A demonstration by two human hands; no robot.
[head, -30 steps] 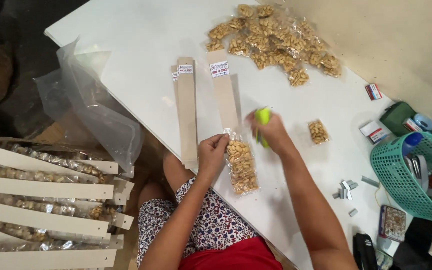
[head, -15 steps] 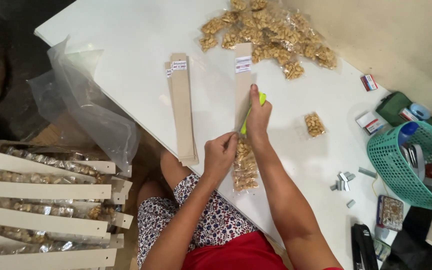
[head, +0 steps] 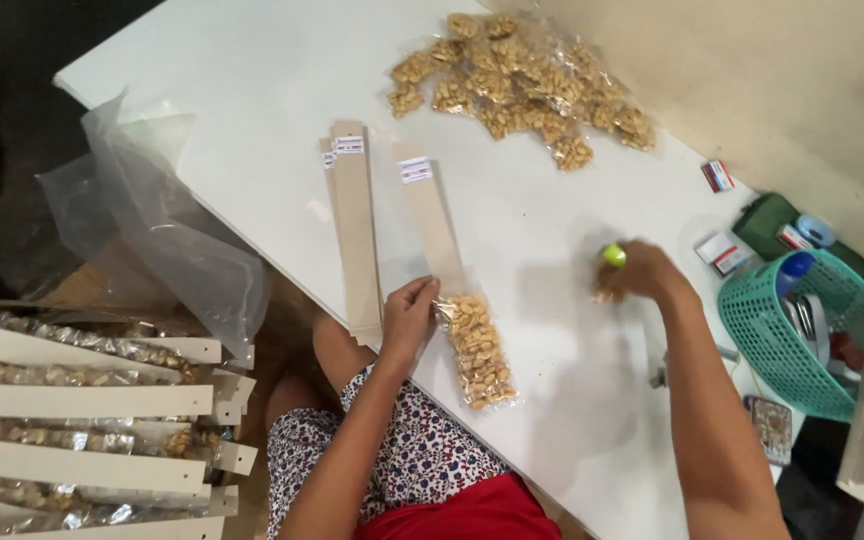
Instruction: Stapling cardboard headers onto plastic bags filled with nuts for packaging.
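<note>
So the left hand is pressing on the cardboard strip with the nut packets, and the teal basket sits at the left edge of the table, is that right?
Not quite. The head view shows the teal basket at the right edge of the table, not the left. The rest holds: the left hand presses on the cardboard strip with the nut packets.

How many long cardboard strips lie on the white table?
3: two stacked strips left of the left hand, one strip running up from under it. More could be hidden in the stack.

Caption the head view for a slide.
Left hand pins a peanut packet to a cardboard strip; right hand holding a green tool reaches a small packet.
</note>
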